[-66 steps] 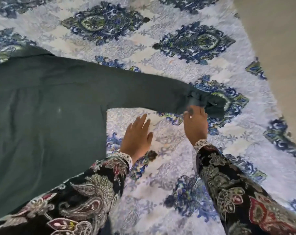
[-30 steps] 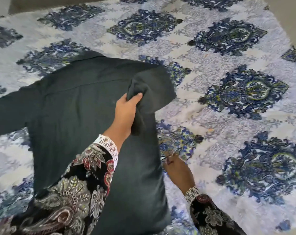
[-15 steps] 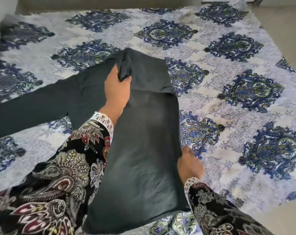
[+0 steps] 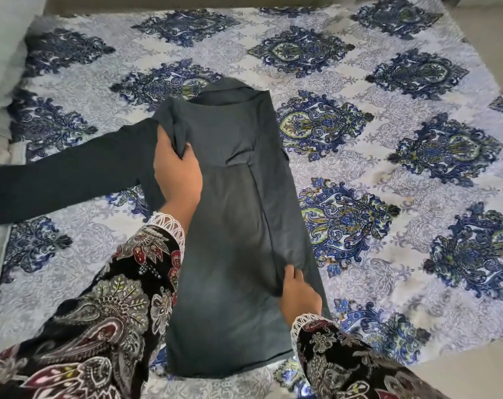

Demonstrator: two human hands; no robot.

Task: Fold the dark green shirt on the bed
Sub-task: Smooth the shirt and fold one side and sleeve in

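Note:
The dark green shirt (image 4: 233, 226) lies lengthwise on the bed (image 4: 388, 174), collar end away from me. Its right side and right sleeve are folded over the middle, making a long narrow panel. The left sleeve (image 4: 57, 174) still stretches out flat to the left edge of the view. My left hand (image 4: 176, 171) grips a bunch of fabric near the left shoulder. My right hand (image 4: 299, 295) pinches the folded right edge low down, near the hem.
The bed wears a white and blue patterned cover. A grey pillow or headboard (image 4: 2, 67) runs along the left side. Bare floor (image 4: 486, 30) shows at the far right and the near right corner.
The right sleeve was carried from the far right over onto the shirt's body. My left hand slid leftward with the gathered fabric, and my right hand took hold of the folded edge.

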